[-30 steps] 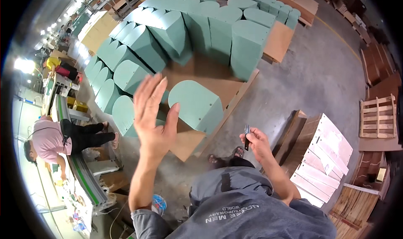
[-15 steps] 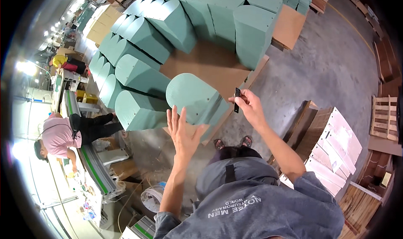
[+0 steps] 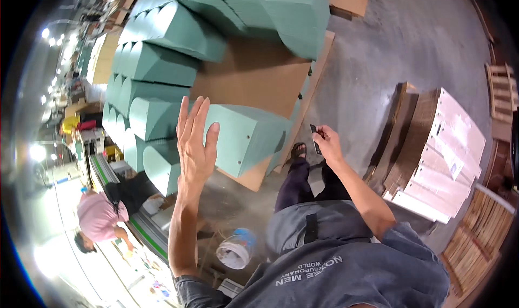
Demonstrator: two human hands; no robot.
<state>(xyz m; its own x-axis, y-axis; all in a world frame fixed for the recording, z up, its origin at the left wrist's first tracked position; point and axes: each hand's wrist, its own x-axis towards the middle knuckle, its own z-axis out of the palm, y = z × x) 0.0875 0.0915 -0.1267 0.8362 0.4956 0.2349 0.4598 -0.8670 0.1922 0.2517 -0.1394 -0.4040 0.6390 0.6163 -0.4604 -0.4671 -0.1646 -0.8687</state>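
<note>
My left hand is raised with its fingers stretched out and the thumb apart, holding nothing. It appears in front of the nearest stack of green round-ended panels; whether it touches that stack I cannot tell. In my right hand a small, flat black strip is pinched between thumb and fingers; its exact kind is too small to make out. This hand is over the floor, to the right of the green stacks. Brown cardboard lies between the stacks.
More green stacks stand at the far left and back. Bundled white panels with brown sides are on the right, by a wooden pallet. A white bucket sits at lower left. A person in pink bends over a bench.
The view has shifted, with the nearest stack now farther left. My left hand has moved left and stays spread. My right hand keeps the black strip and is slightly lower. My feet have shifted.
</note>
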